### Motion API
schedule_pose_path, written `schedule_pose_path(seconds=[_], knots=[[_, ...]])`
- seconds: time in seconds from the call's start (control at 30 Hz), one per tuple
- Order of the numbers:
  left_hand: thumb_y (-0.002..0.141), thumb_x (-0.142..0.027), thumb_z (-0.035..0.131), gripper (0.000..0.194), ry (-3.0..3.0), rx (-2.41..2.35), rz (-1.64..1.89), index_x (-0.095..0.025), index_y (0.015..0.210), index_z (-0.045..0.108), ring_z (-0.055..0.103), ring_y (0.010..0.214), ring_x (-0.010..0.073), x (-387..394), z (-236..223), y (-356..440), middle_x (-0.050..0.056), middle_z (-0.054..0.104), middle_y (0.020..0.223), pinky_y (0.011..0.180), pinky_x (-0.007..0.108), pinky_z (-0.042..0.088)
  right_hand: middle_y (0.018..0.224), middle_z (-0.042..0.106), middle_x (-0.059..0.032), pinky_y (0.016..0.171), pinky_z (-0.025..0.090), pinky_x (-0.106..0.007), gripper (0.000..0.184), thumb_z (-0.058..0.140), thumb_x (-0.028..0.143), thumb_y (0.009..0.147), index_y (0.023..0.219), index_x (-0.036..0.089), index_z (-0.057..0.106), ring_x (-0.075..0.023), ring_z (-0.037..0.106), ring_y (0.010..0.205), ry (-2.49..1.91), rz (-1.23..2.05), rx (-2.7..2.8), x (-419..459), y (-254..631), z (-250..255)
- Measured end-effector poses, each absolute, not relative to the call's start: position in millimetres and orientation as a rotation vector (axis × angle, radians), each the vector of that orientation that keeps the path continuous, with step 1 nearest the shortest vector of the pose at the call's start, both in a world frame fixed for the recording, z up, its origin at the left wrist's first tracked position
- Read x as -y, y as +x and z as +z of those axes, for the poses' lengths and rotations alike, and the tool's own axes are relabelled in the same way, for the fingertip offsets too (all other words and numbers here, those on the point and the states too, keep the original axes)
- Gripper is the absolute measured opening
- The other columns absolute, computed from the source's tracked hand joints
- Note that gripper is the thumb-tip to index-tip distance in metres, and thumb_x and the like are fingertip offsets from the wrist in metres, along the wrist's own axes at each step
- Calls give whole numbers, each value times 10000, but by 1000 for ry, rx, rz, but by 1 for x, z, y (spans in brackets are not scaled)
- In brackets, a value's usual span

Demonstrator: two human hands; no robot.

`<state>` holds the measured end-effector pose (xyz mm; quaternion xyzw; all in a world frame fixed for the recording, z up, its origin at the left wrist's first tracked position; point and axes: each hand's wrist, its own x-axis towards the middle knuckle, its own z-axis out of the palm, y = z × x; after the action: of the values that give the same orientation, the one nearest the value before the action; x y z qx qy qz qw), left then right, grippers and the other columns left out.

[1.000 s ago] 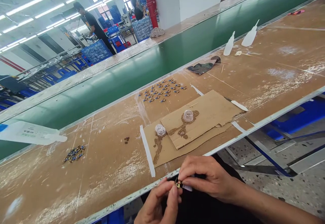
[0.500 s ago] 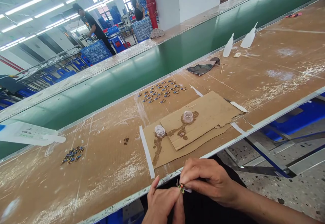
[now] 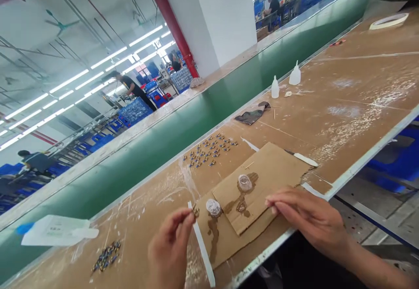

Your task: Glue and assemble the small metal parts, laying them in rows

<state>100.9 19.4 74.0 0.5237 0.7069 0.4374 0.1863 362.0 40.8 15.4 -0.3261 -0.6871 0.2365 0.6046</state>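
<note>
My left hand (image 3: 172, 243) is raised over the table, thumb and forefinger pinching a small brownish-gold piece (image 3: 196, 211); its exact kind is too small to tell. To the right, my right hand (image 3: 309, 219) hovers over the near edge of the cardboard (image 3: 275, 162), fingertips pressed together; whatever they hold, if anything, does not show. A clear round cup (image 3: 245, 183) stands on the cardboard amid wet brown stains, and a whitish, crusted round cup (image 3: 213, 208) sits left of it. Small blue-and-gold pieces lie in spaced rows (image 3: 209, 151) behind and in a heap (image 3: 106, 256) at left.
A white bottle with a blue end (image 3: 57, 230) lies at the left. Two white nozzle bottles (image 3: 275, 88), a camouflage cloth (image 3: 252, 114) and a tape roll (image 3: 389, 21) are farther right. Beyond runs a green belt (image 3: 157, 142). Other people work in the background.
My hands were together at the table edge around a small colourful piece; now they are apart and raised, the left over the table with a piece. The view has tilted upward.
</note>
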Motion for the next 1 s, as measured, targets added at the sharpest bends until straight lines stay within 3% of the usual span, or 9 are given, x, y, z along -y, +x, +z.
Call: schedule_pose_path(seconds=[0.17, 0.3, 0.47, 0.63, 0.8, 0.93, 1.0], knots=[[695, -332, 645, 184, 1645, -1747, 918, -157, 754, 653, 645, 714, 171, -122, 80, 93, 26, 692, 710, 739, 293, 490, 766, 637, -27, 593, 491, -165, 173, 479, 230, 889, 914, 182, 644, -85, 601, 659, -979, 504, 1497, -62, 365, 1], [720, -223, 653, 83, 1802, -1664, 712, -143, 708, 633, 603, 642, 128, -178, 72, 113, -10, 644, 657, 698, 286, 476, 770, 637, -31, 606, 488, -174, 176, 473, 242, 892, 902, 183, 638, -89, 598, 655, -1003, 454, 1521, -65, 361, -7], [822, -306, 610, 188, 1956, -1608, 458, -131, 753, 605, 580, 631, 109, -213, 61, 143, -27, 602, 679, 664, 300, 493, 761, 643, -35, 597, 495, -160, 171, 476, 235, 887, 906, 184, 639, -96, 610, 671, -1000, 397, 1535, -68, 361, -6], [828, -333, 600, 215, 2046, -1660, 370, -131, 755, 609, 581, 668, 118, -228, 60, 153, -16, 608, 724, 661, 300, 492, 730, 647, -18, 583, 503, -137, 160, 484, 225, 876, 869, 184, 639, -88, 622, 644, -988, 337, 1529, -68, 363, 4], [743, -258, 655, 100, 2038, -1780, 594, -161, 722, 665, 551, 628, 122, -204, 101, 129, -14, 622, 685, 638, 279, 450, 750, 650, -2, 613, 513, -123, 130, 510, 201, 860, 897, 198, 635, -78, 629, 659, -983, 309, 1495, -66, 366, 4], [762, -389, 593, 194, 1990, -1837, 818, -226, 765, 696, 585, 641, 150, -112, 126, 121, -3, 671, 720, 625, 293, 472, 798, 654, -5, 607, 516, -139, 139, 511, 196, 857, 940, 226, 619, -87, 631, 685, -982, 296, 1474, -61, 367, 1], [752, -433, 595, 186, 2002, -1716, 979, -288, 698, 698, 612, 621, 173, -54, 121, 126, 3, 667, 661, 558, 316, 499, 806, 647, -13, 610, 514, -154, 152, 487, 209, 876, 958, 251, 608, -92, 624, 696, -999, 293, 1444, -54, 369, 2]])
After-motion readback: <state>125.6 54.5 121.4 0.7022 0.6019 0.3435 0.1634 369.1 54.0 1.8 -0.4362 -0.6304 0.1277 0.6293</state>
